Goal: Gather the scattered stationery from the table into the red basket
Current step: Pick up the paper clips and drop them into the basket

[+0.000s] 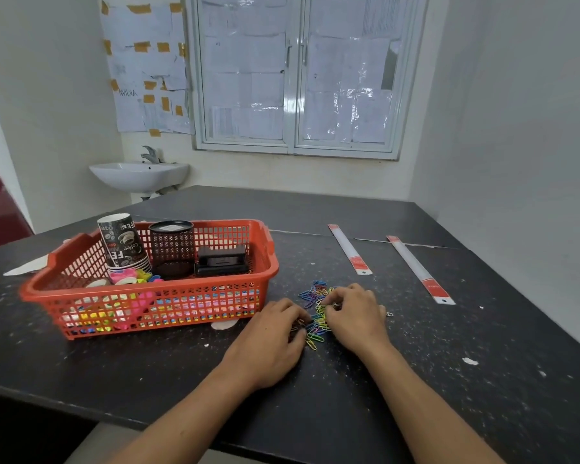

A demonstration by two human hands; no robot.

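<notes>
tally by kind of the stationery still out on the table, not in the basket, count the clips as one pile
rulers in sleeves: 2
paper clip pile: 1
total: 3

I see a dark speckled table. On it sit a red plastic mesh basket at centre left, small colourful paper clips in the middle, and two long clear rulers at the right.
</notes>
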